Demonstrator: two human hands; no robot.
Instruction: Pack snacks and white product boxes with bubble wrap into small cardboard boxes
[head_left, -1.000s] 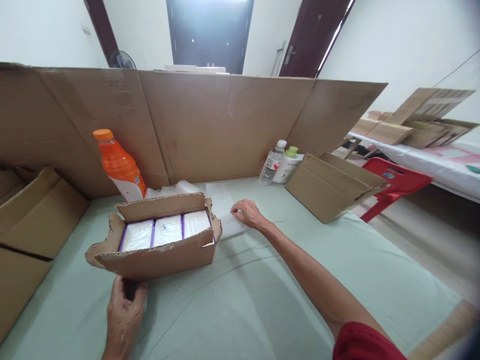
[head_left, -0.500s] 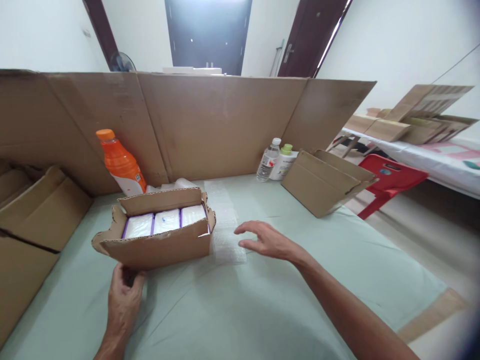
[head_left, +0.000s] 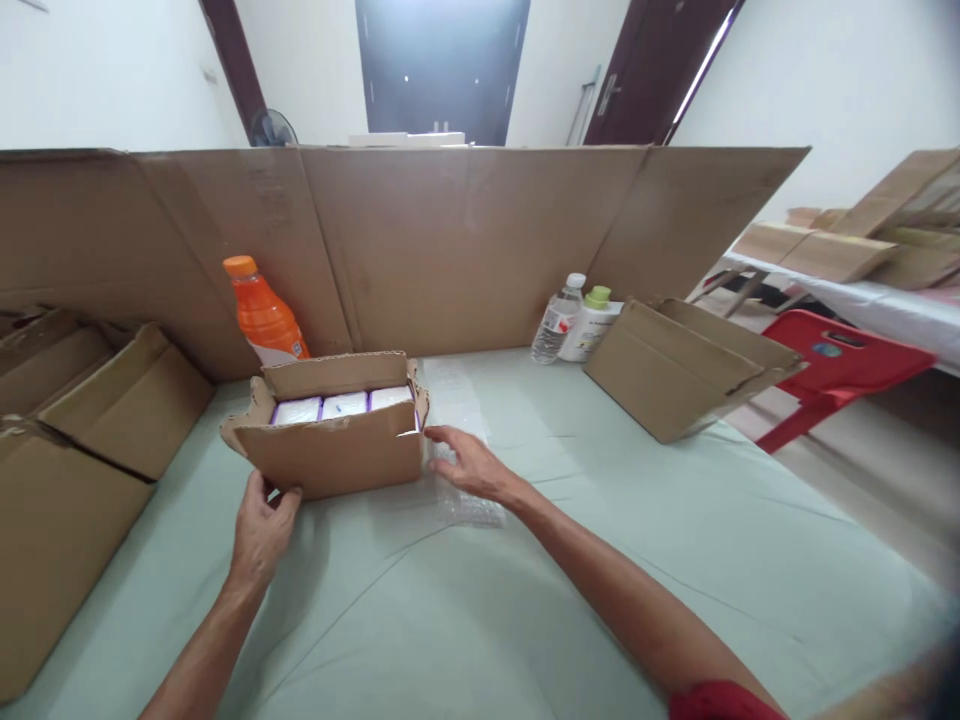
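An open cardboard box (head_left: 346,455) with torn, ragged flaps sits on the table, left of centre. Inside stand three white packs (head_left: 345,405) with purple edges, side by side. My left hand (head_left: 262,520) grips the box's lower left front corner, thumb against the front and the other fingers partly hidden by the side. At the right end of the box is my right hand (head_left: 472,465), fingers apart and curved; the fingertips are at the box's edge, and I cannot tell whether they touch it. Under that hand lies a strip of bubble wrap (head_left: 480,512).
Behind the box stands an orange bottle (head_left: 266,312). Farther right are a clear water bottle (head_left: 556,325), a white green-capped bottle (head_left: 592,328) and a tilted cardboard box (head_left: 667,370). More cardboard boxes (head_left: 82,510) fill the left side. A cardboard wall (head_left: 465,250) closes the back.
The box has shifted away from me, toward the back of the table, with my left hand at its corner. My right hand has moved left to its right end. The view has turned slightly left.
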